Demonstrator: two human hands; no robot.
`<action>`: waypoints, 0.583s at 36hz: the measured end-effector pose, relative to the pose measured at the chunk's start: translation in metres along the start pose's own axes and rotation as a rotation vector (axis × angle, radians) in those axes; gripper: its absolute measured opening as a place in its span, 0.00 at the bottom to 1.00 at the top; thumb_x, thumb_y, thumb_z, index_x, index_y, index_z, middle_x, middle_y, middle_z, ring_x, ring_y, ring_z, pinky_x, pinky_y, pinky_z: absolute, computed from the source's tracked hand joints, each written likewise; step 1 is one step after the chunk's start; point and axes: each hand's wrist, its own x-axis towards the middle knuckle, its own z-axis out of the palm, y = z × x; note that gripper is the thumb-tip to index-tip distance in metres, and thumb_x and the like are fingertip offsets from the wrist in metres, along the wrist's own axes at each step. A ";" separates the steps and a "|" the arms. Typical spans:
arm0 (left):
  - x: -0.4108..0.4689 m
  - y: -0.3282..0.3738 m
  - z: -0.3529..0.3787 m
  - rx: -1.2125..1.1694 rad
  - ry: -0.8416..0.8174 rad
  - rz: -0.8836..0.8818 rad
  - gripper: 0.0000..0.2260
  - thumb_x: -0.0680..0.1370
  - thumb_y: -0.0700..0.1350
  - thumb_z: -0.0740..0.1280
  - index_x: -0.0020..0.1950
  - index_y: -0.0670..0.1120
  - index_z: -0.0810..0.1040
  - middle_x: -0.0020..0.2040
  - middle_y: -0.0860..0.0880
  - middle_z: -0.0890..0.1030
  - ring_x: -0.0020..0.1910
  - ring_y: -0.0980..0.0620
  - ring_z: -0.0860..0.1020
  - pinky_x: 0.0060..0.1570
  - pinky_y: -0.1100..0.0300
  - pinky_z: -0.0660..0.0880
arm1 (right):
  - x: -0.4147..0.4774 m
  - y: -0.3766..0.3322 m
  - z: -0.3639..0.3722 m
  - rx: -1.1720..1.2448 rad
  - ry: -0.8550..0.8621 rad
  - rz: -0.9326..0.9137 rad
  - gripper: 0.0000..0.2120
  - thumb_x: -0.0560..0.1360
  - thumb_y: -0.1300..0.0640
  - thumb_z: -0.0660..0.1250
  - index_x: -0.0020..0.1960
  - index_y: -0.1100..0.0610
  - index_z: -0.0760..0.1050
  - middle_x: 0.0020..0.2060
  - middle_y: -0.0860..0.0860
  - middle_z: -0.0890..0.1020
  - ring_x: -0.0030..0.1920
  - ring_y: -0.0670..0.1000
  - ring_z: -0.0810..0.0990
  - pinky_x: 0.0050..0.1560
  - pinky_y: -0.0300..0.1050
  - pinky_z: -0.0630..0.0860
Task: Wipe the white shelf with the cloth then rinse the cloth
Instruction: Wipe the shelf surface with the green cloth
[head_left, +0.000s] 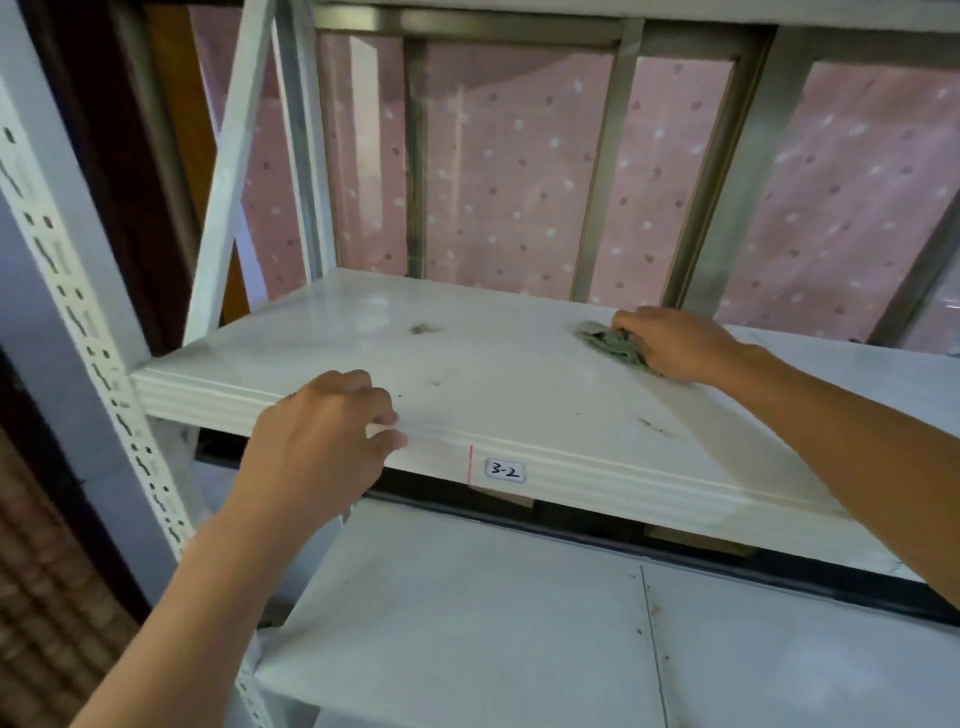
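Note:
The white shelf (519, 374) runs across the middle of the view, with a few dark smudges on its top and a small label reading 3-2 on its front edge. My right hand (675, 343) presses a crumpled greenish cloth (608, 343) flat on the shelf near its back right part. Most of the cloth is under the palm. My left hand (322, 441) grips the shelf's front lip left of the label, fingers curled over the edge.
A white perforated upright post (78, 312) and a diagonal brace (234, 171) stand at the left. A lower white shelf (467, 623) lies below. Behind the rack is a metal-framed window (602, 171) with a pink dotted curtain.

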 end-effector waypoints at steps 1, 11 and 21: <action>0.000 0.000 0.001 0.001 -0.023 0.023 0.06 0.72 0.49 0.77 0.46 0.49 0.84 0.42 0.54 0.77 0.41 0.50 0.77 0.36 0.59 0.67 | 0.008 0.009 0.001 -0.045 -0.017 0.076 0.15 0.80 0.60 0.58 0.64 0.48 0.69 0.53 0.56 0.77 0.46 0.57 0.75 0.43 0.49 0.74; 0.002 -0.014 0.030 -0.290 0.067 0.133 0.19 0.74 0.62 0.69 0.51 0.48 0.86 0.48 0.53 0.81 0.46 0.51 0.78 0.45 0.54 0.78 | 0.060 0.000 -0.002 -0.106 -0.082 0.201 0.13 0.80 0.55 0.57 0.63 0.49 0.72 0.47 0.52 0.77 0.46 0.54 0.76 0.46 0.48 0.76; -0.013 -0.013 0.059 -0.432 0.344 0.143 0.14 0.75 0.54 0.75 0.49 0.43 0.86 0.46 0.49 0.82 0.46 0.51 0.78 0.46 0.56 0.75 | -0.008 -0.081 -0.039 -0.003 -0.111 -0.164 0.10 0.82 0.43 0.56 0.59 0.44 0.69 0.51 0.46 0.71 0.50 0.54 0.76 0.48 0.51 0.72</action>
